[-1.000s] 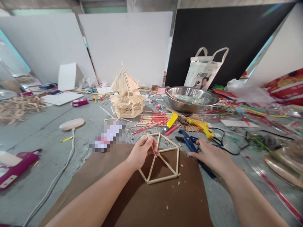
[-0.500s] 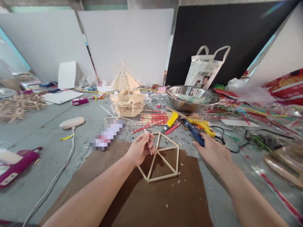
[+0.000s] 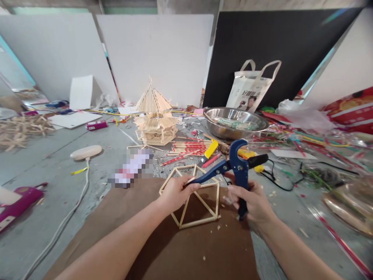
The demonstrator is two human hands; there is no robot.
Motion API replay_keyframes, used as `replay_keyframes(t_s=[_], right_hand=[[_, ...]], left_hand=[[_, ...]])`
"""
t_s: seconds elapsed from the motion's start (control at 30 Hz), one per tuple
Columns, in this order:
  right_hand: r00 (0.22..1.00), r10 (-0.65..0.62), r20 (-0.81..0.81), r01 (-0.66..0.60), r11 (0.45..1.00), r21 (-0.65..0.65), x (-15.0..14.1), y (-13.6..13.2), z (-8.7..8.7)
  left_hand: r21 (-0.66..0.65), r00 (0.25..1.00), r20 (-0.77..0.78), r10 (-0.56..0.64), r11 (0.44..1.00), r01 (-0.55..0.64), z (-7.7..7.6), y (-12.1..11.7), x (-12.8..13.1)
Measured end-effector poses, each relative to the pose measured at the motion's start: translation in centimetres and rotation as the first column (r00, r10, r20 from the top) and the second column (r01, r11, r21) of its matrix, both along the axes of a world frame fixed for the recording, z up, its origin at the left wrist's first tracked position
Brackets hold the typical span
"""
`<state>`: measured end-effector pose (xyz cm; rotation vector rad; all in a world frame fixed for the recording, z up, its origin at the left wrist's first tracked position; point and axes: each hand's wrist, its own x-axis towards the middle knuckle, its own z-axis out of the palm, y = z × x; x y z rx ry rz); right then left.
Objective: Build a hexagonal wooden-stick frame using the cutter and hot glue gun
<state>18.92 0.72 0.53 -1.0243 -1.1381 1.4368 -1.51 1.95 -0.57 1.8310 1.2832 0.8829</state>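
A blue ratchet-type pipe cutter is held up between both hands, its handles spread wide and its hooked jaw pointing up. My left hand grips the end of one handle. My right hand is wrapped around the other handle. Whether the left fingers also keep a small stick cannot be made out. Below the cutter, a polygon frame of thin wooden sticks with spokes lies on a brown sheet. My left hand and the cutter cover part of that frame.
Behind stand a stick-built pavilion model, red-printed sticks, a yellow utility knife and a steel basin. A yellow glue gun lies behind the cutter. A white device with a cord and a purple power strip lie left.
My right hand has lifted the pipe cutter from the floor and brought it in over the brown sheet. My left hand, earlier pinching a small stick, has closed on one of its handles.
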Motion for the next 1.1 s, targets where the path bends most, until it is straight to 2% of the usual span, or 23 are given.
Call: replay_keyframes(t_s=[0.13, 0.3, 0.4, 0.47, 0.5, 0.57, 0.63, 0.7, 0.73, 0.9, 1.1], right_hand=[[0.979, 0.078, -0.190, -0.081, 0.997, -0.007, -0.5, 0.0, -0.2], [0.943, 0.275, -0.187, -0.256, 0.959, 0.117, -1.0, -0.4, 0.5], [0.971, 0.229, -0.075, -0.215, 0.964, 0.159, -0.9, -0.5, 0.9], [0.989, 0.089, 0.119, -0.109, 0.978, 0.177, -0.6, -0.5, 0.8], [0.969, -0.002, 0.249, -0.053, 0.976, 0.212, -0.4, -0.5, 0.7], [0.848, -0.170, 0.503, -0.021, 0.936, 0.352, 0.0, -0.3, 0.4], [0.700, -0.269, 0.662, -0.135, 0.860, 0.493, 0.1, -0.1, 0.2], [0.597, -0.294, 0.747, -0.279, 0.796, 0.537, 0.0, 0.0, 0.1], [0.558, -0.300, 0.774, -0.321, 0.782, 0.535, -0.2, 0.1, 0.1], [0.422, -0.278, 0.863, -0.386, 0.806, 0.449, -0.8, -0.1, 0.2], [0.364, -0.268, 0.892, -0.424, 0.805, 0.415, -0.7, -0.2, 0.2]], left_hand=[[0.073, 0.995, -0.097, -0.023, 0.997, 0.030, 0.6, -0.3, 0.1], [0.075, 0.983, -0.156, -0.099, 0.991, 0.112, 0.4, -1.0, 0.9], [0.074, 0.980, -0.157, -0.123, 0.988, 0.136, 0.3, -1.6, 1.2], [0.109, 0.987, -0.120, -0.104, 0.987, 0.117, 0.3, -1.7, 1.2], [0.141, 0.992, -0.092, -0.090, 0.985, 0.103, 0.4, -1.8, 1.1], [0.210, 0.996, -0.037, -0.083, 0.974, 0.089, 0.4, -1.7, 0.8], [0.258, 0.995, 0.004, -0.096, 0.962, 0.092, 0.5, -1.5, 0.5], [0.285, 0.994, 0.024, -0.110, 0.954, 0.099, 0.4, -1.3, 0.4], [0.300, 0.993, 0.027, -0.112, 0.949, 0.099, 0.4, -1.3, 0.3], [0.331, 0.991, 0.018, -0.134, 0.936, 0.121, 0.3, -1.2, 0.5], [0.274, 0.982, 0.038, -0.183, 0.947, 0.166, 0.3, -1.3, 0.6]])
